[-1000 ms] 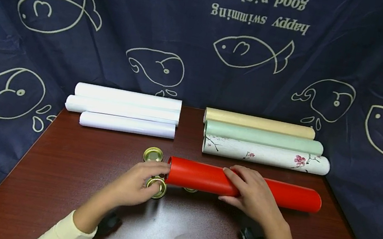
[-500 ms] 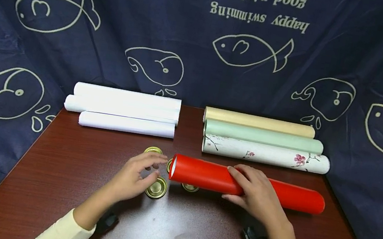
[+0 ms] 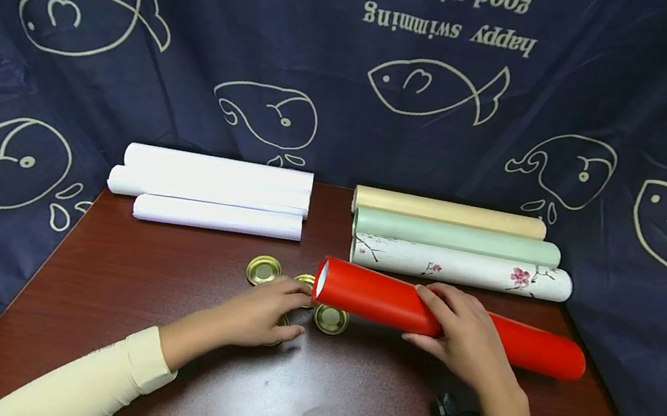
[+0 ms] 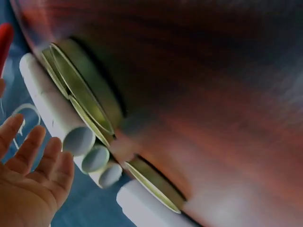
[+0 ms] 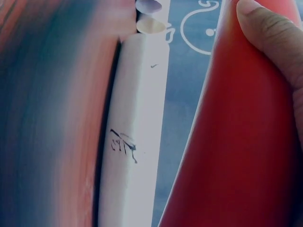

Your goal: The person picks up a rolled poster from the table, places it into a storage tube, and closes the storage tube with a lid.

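Note:
My right hand grips a red tube around its middle. The tube's open left end, with a white inside, is tilted up above the table. In the right wrist view the thumb presses along the red surface. My left hand is stretched low among several gold metal lids, its fingers near the tube's left end. One lid lies behind that hand and another to its right; a further one is mostly hidden beneath it. In the left wrist view the left hand's fingers are spread and hold nothing.
Three white rolls lie side by side at the back left. At the back right lie a beige roll, a pale green roll and a white roll with blossoms. A dark blue printed cloth hangs behind the table.
The red tube has moved right, and its left end has risen. My left hand drew back from that end, then moved right over the lids. The right lid is now more exposed.

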Tool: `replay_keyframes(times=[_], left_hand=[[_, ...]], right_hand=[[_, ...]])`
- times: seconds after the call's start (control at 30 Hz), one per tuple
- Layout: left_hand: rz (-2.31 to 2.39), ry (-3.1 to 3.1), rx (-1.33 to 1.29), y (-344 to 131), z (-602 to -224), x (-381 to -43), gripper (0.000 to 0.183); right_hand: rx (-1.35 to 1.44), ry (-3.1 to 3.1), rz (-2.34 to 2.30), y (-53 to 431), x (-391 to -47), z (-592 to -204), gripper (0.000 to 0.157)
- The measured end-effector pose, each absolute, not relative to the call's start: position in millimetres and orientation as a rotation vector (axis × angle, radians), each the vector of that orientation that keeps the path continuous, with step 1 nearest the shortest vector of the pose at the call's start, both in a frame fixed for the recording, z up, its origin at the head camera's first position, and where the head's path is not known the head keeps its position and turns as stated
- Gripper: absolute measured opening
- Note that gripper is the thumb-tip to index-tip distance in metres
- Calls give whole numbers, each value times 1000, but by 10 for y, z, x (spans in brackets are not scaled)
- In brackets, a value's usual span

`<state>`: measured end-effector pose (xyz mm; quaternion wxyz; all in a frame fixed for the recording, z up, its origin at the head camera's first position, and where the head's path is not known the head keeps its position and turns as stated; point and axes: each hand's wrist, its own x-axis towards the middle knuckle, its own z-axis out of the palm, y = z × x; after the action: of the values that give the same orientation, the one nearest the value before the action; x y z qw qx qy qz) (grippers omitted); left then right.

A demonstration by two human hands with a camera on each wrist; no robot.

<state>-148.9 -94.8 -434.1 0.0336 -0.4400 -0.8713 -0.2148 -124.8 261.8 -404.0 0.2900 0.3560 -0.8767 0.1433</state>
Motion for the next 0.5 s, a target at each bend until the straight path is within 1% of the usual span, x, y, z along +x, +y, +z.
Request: replay_keyframes(times=[0.2, 0.5], left_hand=[[-473, -2700, -1456, -731, -4327, -1590, 35], [-237, -2679, -1605, -472, -4452, -1668, 44]], right_hand=[[901, -2373, 379, 2687, -1247, -4024, 71], [876, -2383, 379, 2739, -1254, -4013, 72]])
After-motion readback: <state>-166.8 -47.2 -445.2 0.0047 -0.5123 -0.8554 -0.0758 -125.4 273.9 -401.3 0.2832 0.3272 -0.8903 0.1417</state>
